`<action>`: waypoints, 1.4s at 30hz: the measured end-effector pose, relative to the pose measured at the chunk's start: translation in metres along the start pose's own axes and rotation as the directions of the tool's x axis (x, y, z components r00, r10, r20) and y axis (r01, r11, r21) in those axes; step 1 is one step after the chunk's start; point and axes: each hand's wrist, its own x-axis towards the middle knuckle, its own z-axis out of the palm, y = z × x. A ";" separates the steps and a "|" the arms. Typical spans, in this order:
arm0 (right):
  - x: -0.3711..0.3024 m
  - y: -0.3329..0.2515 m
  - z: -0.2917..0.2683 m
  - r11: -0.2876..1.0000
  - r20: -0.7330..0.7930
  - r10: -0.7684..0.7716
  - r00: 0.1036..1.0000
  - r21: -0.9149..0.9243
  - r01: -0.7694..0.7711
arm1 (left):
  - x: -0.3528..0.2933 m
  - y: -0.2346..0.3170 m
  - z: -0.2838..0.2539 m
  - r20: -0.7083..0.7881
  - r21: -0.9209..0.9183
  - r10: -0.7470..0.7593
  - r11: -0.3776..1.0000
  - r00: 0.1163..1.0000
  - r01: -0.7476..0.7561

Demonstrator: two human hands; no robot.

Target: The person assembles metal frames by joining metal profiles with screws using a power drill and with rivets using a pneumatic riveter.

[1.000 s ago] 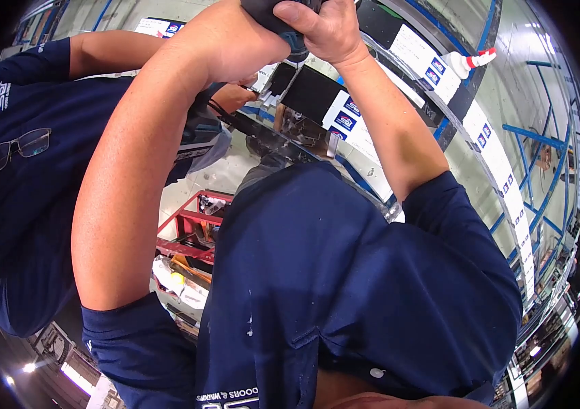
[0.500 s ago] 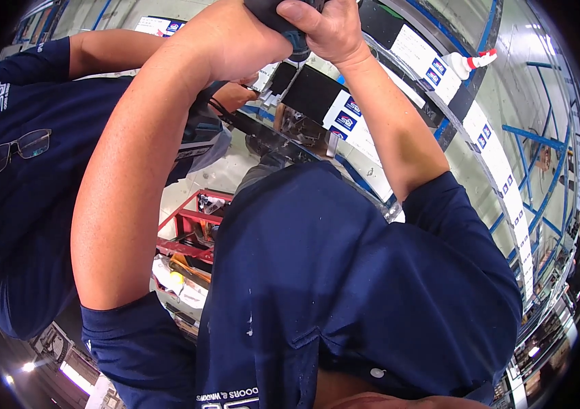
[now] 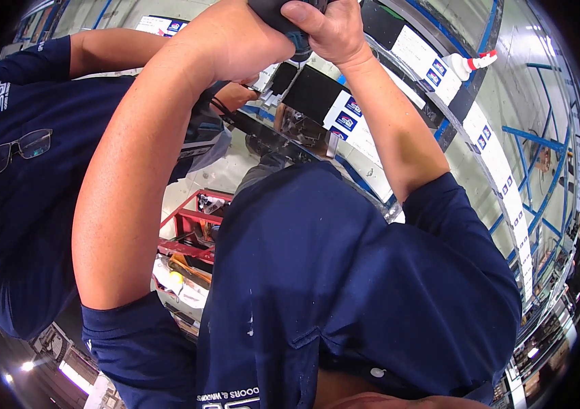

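At the top edge of the view, both my hands are closed around a black and teal cordless drill (image 3: pixel 297 39), partly cut off by the frame. My left hand (image 3: pixel 256 42) is on its left side, the fingers mostly hidden under the wrist. My right hand (image 3: pixel 338 33) presses from the right, thumb lying across the dark body. Below the tool are dark profiles (image 3: pixel 312 94) with white label sheets (image 3: pixel 351 123). What the drill's tip touches is out of sight.
A co-worker in a navy shirt (image 3: pixel 24 225) stands close on my left, one hand (image 3: pixel 235 97) near the profiles. A white spray bottle with a red nozzle (image 3: pixel 459 67) is at the right. Blue metal racks (image 3: pixel 539 140) lie beyond. A red frame cart (image 3: pixel 191 225) sits lower left.
My hands and the drill have shifted very slightly to the right. My grip looks the same, and the co-worker has hardly moved.
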 end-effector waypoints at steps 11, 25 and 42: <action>-0.001 0.008 -0.001 1.000 -0.013 -0.015 1.000 -0.024 0.015 | 0.001 -0.005 0.003 -0.011 -0.013 0.057 0.998 0.998 -0.057; -0.010 0.014 -0.007 0.989 -0.007 -0.097 0.995 -0.110 0.096 | -0.002 -0.016 0.039 -0.089 -0.203 -0.101 0.976 0.991 0.081; -0.009 0.017 -0.004 0.999 -0.025 -0.037 0.999 -0.034 0.036 | -0.002 -0.007 0.022 0.023 -0.156 -0.127 0.979 0.992 0.129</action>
